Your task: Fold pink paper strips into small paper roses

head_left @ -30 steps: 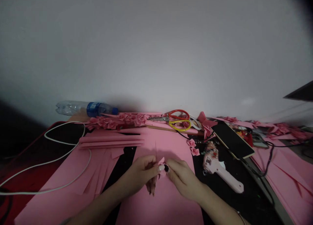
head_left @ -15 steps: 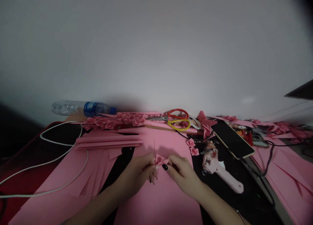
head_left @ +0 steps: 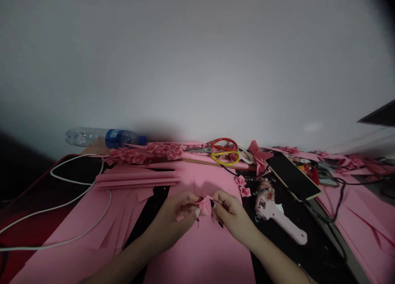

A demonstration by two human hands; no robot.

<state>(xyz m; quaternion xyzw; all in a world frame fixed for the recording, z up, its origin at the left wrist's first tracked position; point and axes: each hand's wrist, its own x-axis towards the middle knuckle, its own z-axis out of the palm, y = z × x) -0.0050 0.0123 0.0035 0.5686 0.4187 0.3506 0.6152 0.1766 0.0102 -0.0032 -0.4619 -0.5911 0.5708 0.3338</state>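
A: What's moved?

B: Since the last frame, the folded pink paper piece (head_left: 203, 206) has turned: it lay sideways before, now it hangs more upright between the hands.

A: Hands?

B: The left hand (head_left: 173, 218) and right hand (head_left: 231, 216) both pinch it near its top edge, fingers curled, not spread.

A: Where is it?

B: Just left of the hot glue gun (head_left: 273, 218), held over the pink sheet (head_left: 197, 255). Contact with the sheet: can't tell.

A: Axis?

B: Long axis near vertical in view, slightly tilted, narrow tip pointing down at the sheet.

A: Risks?

B: One slipped pinch could let the folds spring open or drop the piece, pink on pink, hard to spot. Squeezing harder could crease it. The right hand drifting sideways could knock the gun.
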